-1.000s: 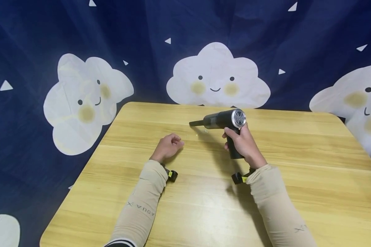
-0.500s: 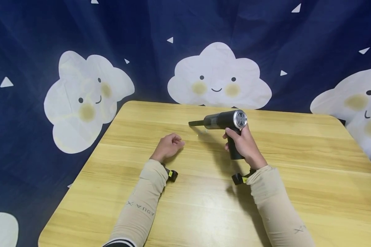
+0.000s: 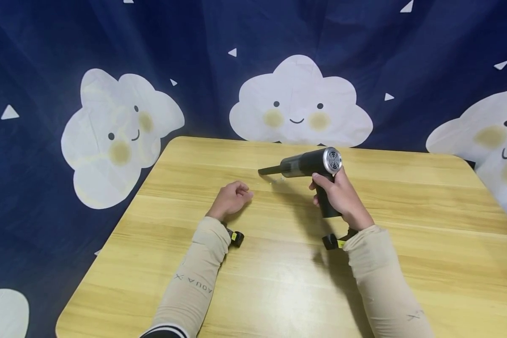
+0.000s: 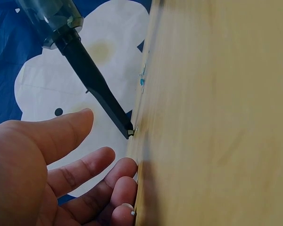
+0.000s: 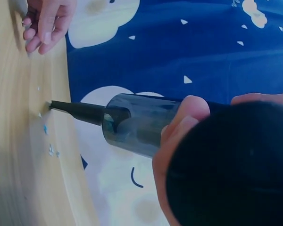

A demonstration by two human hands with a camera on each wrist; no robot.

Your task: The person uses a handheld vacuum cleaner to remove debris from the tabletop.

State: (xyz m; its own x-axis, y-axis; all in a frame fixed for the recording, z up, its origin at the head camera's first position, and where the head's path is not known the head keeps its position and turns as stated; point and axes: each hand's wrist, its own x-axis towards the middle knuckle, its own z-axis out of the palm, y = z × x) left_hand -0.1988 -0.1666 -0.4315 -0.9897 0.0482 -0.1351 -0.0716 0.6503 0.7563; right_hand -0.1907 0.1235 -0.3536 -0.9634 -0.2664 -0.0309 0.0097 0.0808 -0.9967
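1. The right hand (image 3: 340,197) grips the dark handle of a handheld vacuum (image 3: 310,164), its fingers (image 3: 321,180) curled round the front of the handle and the thumb behind it
2. The vacuum's barrel sits directly above those fingers, with the silver grille end just over the knuckles and the narrow black nozzle (image 3: 270,170) reaching out well ahead of the fingertips, towards the left hand's side
3. In the right wrist view the nozzle (image 5: 78,110) slopes down from the curled fingers (image 5: 181,125) and its tip meets the bench (image 5: 19,155); a few small pale and bluish crumbs (image 5: 46,129) lie on the wood just beside the tip
4. The left hand (image 3: 230,199) rests on the bench (image 3: 279,281), holding nothing, its fingers loosely bent and relaxed
5. In the left wrist view the nozzle tip (image 4: 127,132) touches the bench just beyond the left fingertips (image 4: 127,169), near them but apart from them
6. The barrel lies well clear of the left fingers, up and off to their right
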